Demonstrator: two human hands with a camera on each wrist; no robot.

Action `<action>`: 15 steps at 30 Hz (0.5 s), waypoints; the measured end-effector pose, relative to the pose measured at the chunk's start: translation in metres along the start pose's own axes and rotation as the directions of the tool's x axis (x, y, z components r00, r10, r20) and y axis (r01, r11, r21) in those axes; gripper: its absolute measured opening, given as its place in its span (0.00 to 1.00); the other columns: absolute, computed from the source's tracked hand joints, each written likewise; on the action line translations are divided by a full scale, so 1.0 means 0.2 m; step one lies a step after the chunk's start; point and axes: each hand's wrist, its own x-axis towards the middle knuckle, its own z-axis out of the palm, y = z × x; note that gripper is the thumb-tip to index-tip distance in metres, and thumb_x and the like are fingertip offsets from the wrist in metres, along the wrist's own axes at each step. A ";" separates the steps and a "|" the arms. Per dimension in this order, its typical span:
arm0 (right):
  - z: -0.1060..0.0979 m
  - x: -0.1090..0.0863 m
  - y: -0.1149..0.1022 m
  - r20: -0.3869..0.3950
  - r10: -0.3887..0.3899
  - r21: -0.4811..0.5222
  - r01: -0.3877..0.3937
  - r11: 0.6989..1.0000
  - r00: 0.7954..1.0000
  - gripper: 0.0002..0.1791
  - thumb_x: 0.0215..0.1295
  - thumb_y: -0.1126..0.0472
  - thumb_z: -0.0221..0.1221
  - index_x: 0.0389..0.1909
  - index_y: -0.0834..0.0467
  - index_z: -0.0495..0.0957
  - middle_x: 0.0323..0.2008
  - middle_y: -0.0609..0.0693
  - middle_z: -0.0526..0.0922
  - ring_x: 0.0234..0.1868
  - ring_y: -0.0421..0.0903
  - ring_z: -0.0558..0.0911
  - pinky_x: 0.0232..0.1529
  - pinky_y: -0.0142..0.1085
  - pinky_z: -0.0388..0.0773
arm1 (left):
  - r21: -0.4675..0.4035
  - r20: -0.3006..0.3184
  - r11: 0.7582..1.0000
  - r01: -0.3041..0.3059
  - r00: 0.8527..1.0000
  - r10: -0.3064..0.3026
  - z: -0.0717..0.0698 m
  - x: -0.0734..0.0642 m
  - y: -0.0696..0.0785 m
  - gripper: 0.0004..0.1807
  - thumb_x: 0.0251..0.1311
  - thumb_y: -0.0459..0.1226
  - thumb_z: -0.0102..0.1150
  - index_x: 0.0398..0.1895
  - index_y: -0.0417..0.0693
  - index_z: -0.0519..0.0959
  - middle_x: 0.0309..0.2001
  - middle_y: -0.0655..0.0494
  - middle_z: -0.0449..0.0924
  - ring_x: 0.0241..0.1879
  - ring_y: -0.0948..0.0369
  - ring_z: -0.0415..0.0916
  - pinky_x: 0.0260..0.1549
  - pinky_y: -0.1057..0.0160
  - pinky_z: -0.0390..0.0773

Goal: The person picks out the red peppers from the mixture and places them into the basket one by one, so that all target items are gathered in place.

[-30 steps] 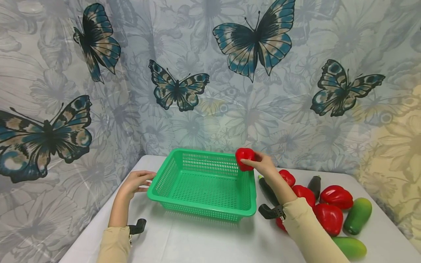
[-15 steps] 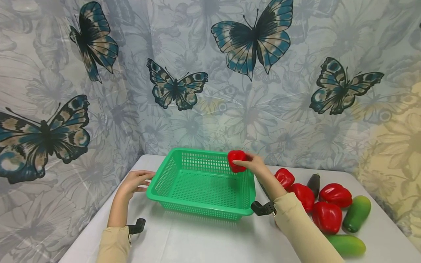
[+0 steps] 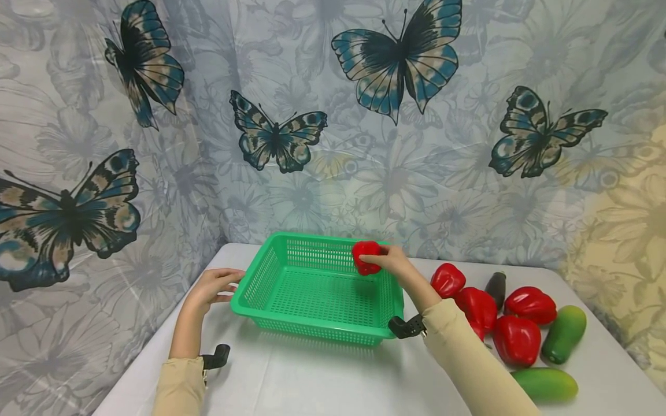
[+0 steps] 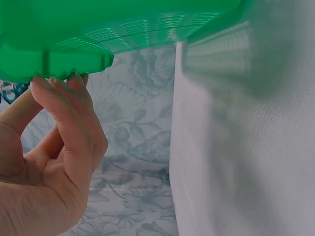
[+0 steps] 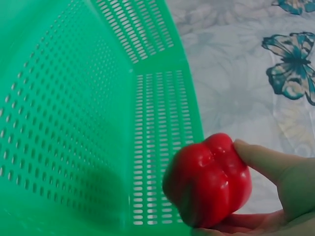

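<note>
A green perforated plastic basket [image 3: 312,337] sits on the white table. Inside its far right corner hangs a red bell pepper [image 3: 366,257], above the basket floor. My right hand [image 3: 396,265] grips this pepper between thumb and fingers; the right wrist view shows the pepper [image 5: 209,182] close to the slotted side wall. On the opposite side, my left hand [image 3: 212,289] holds the basket's left rim with bent fingers. Its fingertips meet the underside of the rim in the left wrist view, where the hand [image 4: 64,152] is seen from below.
Several red bell peppers [image 3: 517,341] lie on the table [image 3: 291,381] to the right of the basket. Among them are a dark eggplant-like vegetable [image 3: 496,290] and two green oblong fruits, one upright [image 3: 564,334] and one lying [image 3: 545,384]. A butterfly-print curtain [image 3: 307,202] hangs behind.
My right hand has carried the red bell pepper leftward and slightly down, from above the basket's right rim to inside its corner. The left hand stays at the left rim.
</note>
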 end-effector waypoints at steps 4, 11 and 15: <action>0.02 0.02 0.00 0.001 0.004 -0.014 -0.004 1.000 1.000 0.39 0.65 0.52 0.60 0.68 0.73 0.61 0.64 0.69 0.69 0.65 0.62 0.70 0.68 0.53 0.68 | -0.006 0.000 1.000 0.002 1.000 -0.002 0.00 0.00 0.00 0.29 0.65 0.49 0.59 0.60 0.35 0.75 0.41 0.58 0.82 0.36 0.66 0.80 0.38 0.62 0.85; 0.06 0.05 0.03 -0.014 0.031 -0.034 -0.032 0.999 0.999 0.37 0.65 0.53 0.61 0.63 0.77 0.64 0.60 0.70 0.72 0.61 0.62 0.74 0.64 0.51 0.72 | -0.004 -0.001 1.000 0.003 1.000 -0.003 0.00 0.00 0.00 0.30 0.65 0.49 0.59 0.60 0.35 0.74 0.42 0.57 0.83 0.36 0.66 0.80 0.39 0.61 0.85; 0.08 0.06 0.04 -0.023 0.050 -0.071 -0.052 0.996 0.998 0.37 0.65 0.52 0.61 0.61 0.78 0.64 0.59 0.71 0.73 0.58 0.61 0.75 0.64 0.52 0.72 | -0.007 0.001 1.000 0.004 1.000 -0.004 0.00 0.00 0.00 0.30 0.65 0.49 0.60 0.61 0.35 0.74 0.42 0.57 0.82 0.36 0.66 0.80 0.39 0.61 0.85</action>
